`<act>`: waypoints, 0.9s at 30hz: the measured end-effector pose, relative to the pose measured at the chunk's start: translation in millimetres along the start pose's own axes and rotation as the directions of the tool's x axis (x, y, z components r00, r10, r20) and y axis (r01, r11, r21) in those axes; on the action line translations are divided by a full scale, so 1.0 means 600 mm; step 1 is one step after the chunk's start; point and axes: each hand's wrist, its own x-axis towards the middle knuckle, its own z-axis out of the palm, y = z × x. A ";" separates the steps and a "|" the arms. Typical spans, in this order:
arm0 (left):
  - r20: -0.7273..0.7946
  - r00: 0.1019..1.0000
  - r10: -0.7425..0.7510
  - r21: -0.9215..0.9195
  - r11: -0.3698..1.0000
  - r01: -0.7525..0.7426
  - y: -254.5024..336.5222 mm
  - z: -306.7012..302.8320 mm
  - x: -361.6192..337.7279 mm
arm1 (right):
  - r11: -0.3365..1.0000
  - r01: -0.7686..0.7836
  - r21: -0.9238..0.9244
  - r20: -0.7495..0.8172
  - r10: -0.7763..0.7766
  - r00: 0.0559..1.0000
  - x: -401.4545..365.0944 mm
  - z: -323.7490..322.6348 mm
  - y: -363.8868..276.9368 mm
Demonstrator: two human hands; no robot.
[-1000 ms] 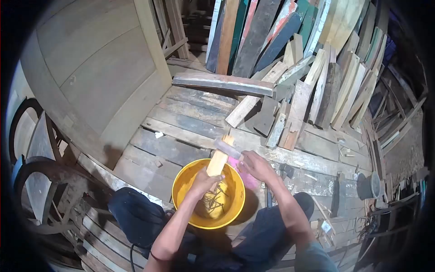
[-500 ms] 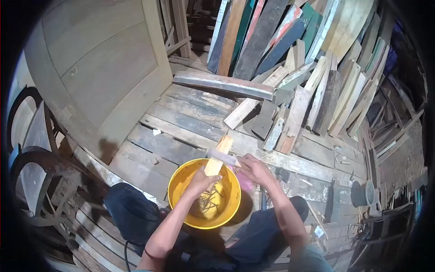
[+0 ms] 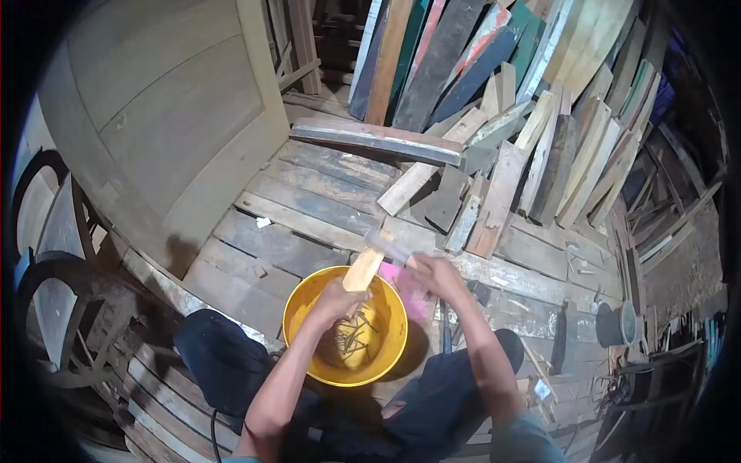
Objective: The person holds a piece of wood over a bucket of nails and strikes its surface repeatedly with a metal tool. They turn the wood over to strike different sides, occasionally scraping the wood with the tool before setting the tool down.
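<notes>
Grip of the left hand (image 3: 337,295) is clenched round the lower end of a short wood block (image 3: 364,266), which stands tilted over the twelve o'clock rim of a yellow bucket (image 3: 390,328). Its upper end points toward one o'clock. The right hand (image 3: 434,272), at two o'clock from the bucket, has its grip closed on a grey tool (image 3: 388,247) laid across the block's top end. Motion blur keeps me from telling what kind of tool it is.

From my remote seat I see dark nails (image 3: 353,338) lying loose in the bucket's bottom, directly under the block. A pink object (image 3: 413,297) lies on the plank floor (image 3: 309,208) just beside the bucket at three o'clock, partly behind the right wrist.

I judge the block light and stiff, rough-sawn and unlikely to slip. Its low end, clear of the tool, looks the sound place to take it.

Boards (image 3: 463,62) lean in a crowded row from twelve to two o'clock. A pale door panel (image 3: 170,116) stands at ten o'clock. The person sits on the floor with knees either side of the bucket.
</notes>
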 end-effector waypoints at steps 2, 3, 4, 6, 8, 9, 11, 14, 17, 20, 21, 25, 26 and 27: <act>0.010 0.998 -0.054 0.029 0.998 0.054 0.011 -0.006 0.002 | 0.985 -0.093 -0.147 -0.135 0.074 0.988 0.012 0.003 0.002; 0.005 1.000 -0.023 -0.029 0.999 0.023 0.010 -0.005 -0.001 | 0.995 -0.079 -0.060 -0.114 0.072 0.991 0.007 0.002 0.000; -0.005 1.000 -0.016 0.007 1.000 0.016 0.012 -0.006 -0.003 | 0.998 0.028 -0.052 -0.055 -0.031 0.998 0.000 -0.001 -0.003; -0.023 1.000 -0.004 0.074 0.997 0.005 0.014 -0.007 -0.006 | 0.971 0.237 -0.022 0.067 -0.235 0.970 -0.018 -0.013 -0.016; -0.017 1.000 -0.008 0.063 0.998 0.009 0.010 -0.006 -0.003 | 0.991 0.134 -0.008 0.063 -0.134 0.989 -0.016 -0.025 -0.025; 0.005 1.000 -0.028 0.059 0.998 0.027 0.008 -0.009 0.000 | 1.000 0.018 0.013 0.033 -0.019 0.999 -0.014 -0.029 -0.031; 0.041 0.997 -0.060 0.035 0.998 0.058 0.006 -0.014 0.007 | 0.984 -0.170 -0.051 -0.020 0.169 0.985 -0.004 -0.030 -0.041; -0.027 0.999 -0.025 0.022 0.999 0.026 0.008 -0.004 0.001 | 0.999 -0.019 -0.038 0.067 0.021 0.998 -0.015 -0.023 -0.039; -0.032 0.999 -0.005 0.011 1.000 0.005 0.007 -0.004 0.001 | 0.940 0.341 -0.009 0.017 -0.341 0.940 0.002 0.020 0.026; 0.000 0.998 -0.060 0.029 0.998 0.060 0.008 -0.004 0.003 | 0.997 -0.037 -0.064 -0.049 0.033 0.998 -0.006 -0.012 -0.023; -0.006 0.999 -0.051 0.043 0.998 0.051 0.011 -0.002 0.005 | 0.994 -0.089 -0.056 -0.028 0.087 0.996 0.002 -0.019 -0.025; -0.010 1.000 0.013 0.058 0.998 -0.013 0.008 -0.001 -0.003 | 0.971 0.194 -0.139 0.003 -0.196 0.981 -0.013 0.011 -0.008; -0.033 0.996 0.088 0.054 0.995 -0.086 0.004 0.001 0.000 | 0.963 0.248 -0.107 0.011 -0.249 0.969 -0.011 0.018 0.002; -0.054 0.987 0.153 0.056 0.987 -0.150 0.000 0.004 0.001 | 0.953 0.295 -0.068 0.018 -0.295 0.955 -0.012 0.025 0.005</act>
